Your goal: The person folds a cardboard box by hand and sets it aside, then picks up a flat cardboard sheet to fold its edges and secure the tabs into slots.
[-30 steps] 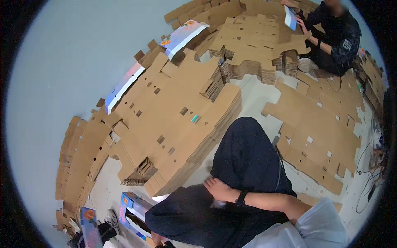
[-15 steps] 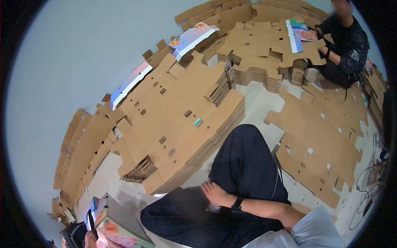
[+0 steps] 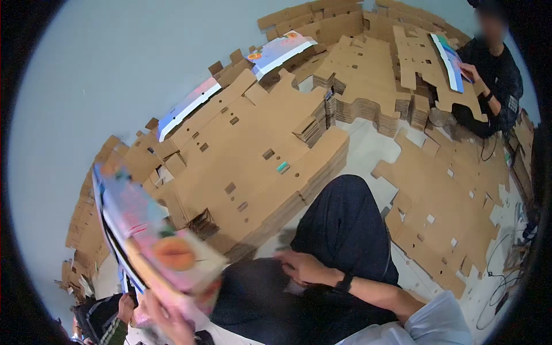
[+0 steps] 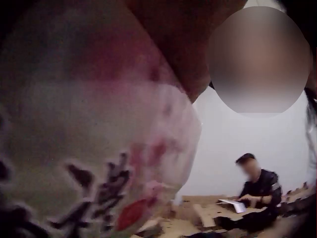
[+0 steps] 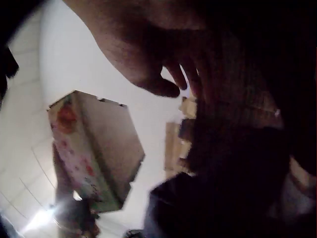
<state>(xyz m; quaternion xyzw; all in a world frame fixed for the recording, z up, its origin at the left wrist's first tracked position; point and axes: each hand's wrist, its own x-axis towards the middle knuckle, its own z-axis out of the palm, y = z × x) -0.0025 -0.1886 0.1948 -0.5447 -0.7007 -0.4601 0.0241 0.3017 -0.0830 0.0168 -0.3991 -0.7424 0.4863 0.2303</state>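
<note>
In the head view a cardboard box printed with peaches and pink blossoms hangs tilted at the lower left, blurred by motion. My left hand grips it along its lower edge, fingers against the printed side. The right wrist view shows the same box from below, its plain inner or bottom face turned toward me. Printed characters fill much of the left wrist view. My right hand is over my dark-trousered lap, fingers loosely bent and holding nothing; in its own wrist view the fingers hang apart from the box.
A wide stack of flat brown cardboard stands before my knees. More sheets lie at right, with cables beyond. Printed sheets lean near the wall. Another person sits at the far right with a printed sheet; another person's hand shows lower left.
The box has risen from the lower left floor, up and rightward with my left hand. My right hand has lifted slightly off my leg. The person at far right has laid a printed sheet on the stack.
</note>
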